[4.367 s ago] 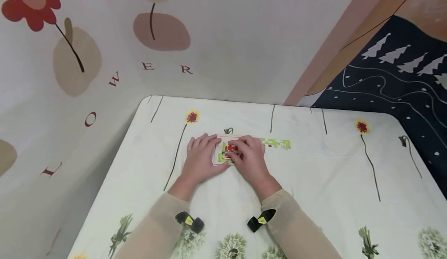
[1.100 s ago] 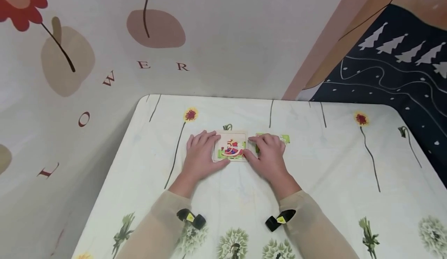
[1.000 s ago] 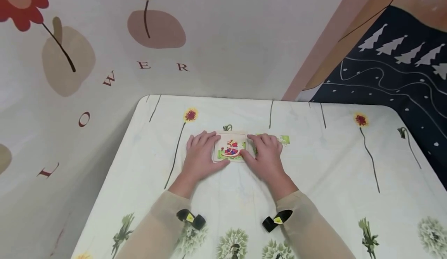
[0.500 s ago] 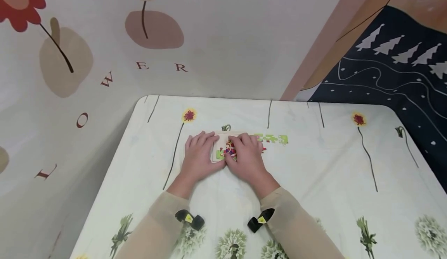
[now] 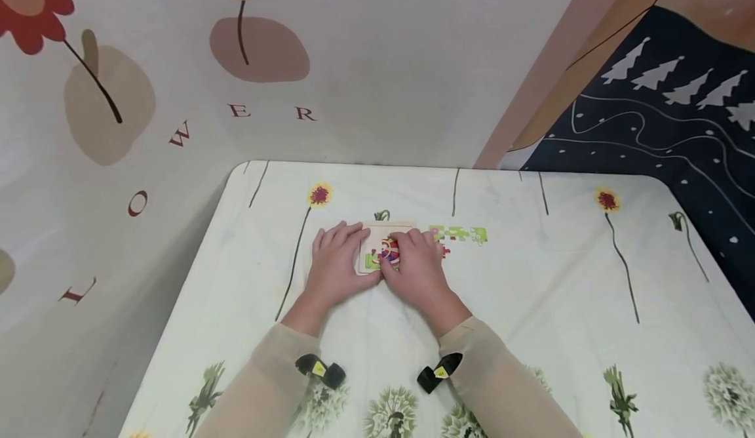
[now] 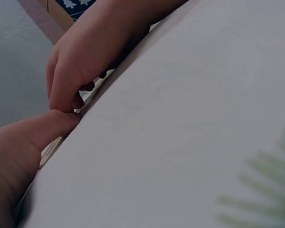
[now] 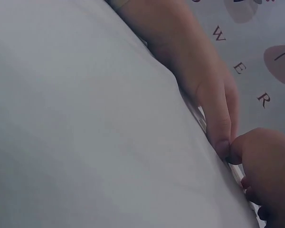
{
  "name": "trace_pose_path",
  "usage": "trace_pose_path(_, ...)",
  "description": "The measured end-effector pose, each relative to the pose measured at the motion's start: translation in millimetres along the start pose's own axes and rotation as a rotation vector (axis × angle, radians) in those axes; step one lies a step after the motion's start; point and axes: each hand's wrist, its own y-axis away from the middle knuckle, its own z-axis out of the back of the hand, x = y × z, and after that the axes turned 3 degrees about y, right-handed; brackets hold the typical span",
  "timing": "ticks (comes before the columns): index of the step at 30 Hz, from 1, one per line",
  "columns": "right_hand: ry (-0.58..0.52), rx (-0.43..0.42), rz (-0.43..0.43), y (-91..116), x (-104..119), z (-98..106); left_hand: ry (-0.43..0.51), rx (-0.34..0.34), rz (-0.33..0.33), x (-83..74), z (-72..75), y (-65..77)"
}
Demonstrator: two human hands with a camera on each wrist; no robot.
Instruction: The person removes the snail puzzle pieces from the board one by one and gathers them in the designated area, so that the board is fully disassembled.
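Observation:
A small jigsaw puzzle board (image 5: 373, 231) with a pale frame lies on the table between my hands. Red, green and blue puzzle pieces (image 5: 389, 249) fill part of its lower area. My left hand (image 5: 335, 264) lies spread at the board's left side, fingers at the upper left and thumb along the front edge. Over the board's right half, my right hand (image 5: 421, 267) bends its thumb and forefinger about the pieces, hiding most of that side. In the left wrist view, the right fingers curl down beside the left thumb (image 6: 61, 122); the piece under them is hidden.
Loose green puzzle pieces (image 5: 460, 233) lie in a row right of the board, with a red piece (image 5: 445, 251) just in front of them by the right hand. A flowered cloth (image 5: 548, 280) covers the table; a wall (image 5: 389, 84) rises behind it.
My right hand was beside the loose pieces about a second ago, then moved left over the board, uncovering the green row and a red piece. My left hand has stayed at the board.

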Motion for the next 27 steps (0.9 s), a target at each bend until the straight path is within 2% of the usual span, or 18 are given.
trace_pose_path(6,-0.028,-0.015,-0.066,-1,2,0,-0.013,0.003,0.0,-1.1,1.3,-0.6)
trace_pose_path(13,-0.075,0.017,-0.133,-2,8,4,-0.019,0.015,0.012,-1.5,1.5,-1.3)
trace_pose_path(23,-0.076,0.017,-0.18,-2,11,3,-0.02,0.011,0.012,-1.4,0.5,-0.4)
trace_pose_path(27,-0.085,-0.021,-0.168,0,12,2,-0.011,0.007,0.008,-0.8,-0.1,0.0)
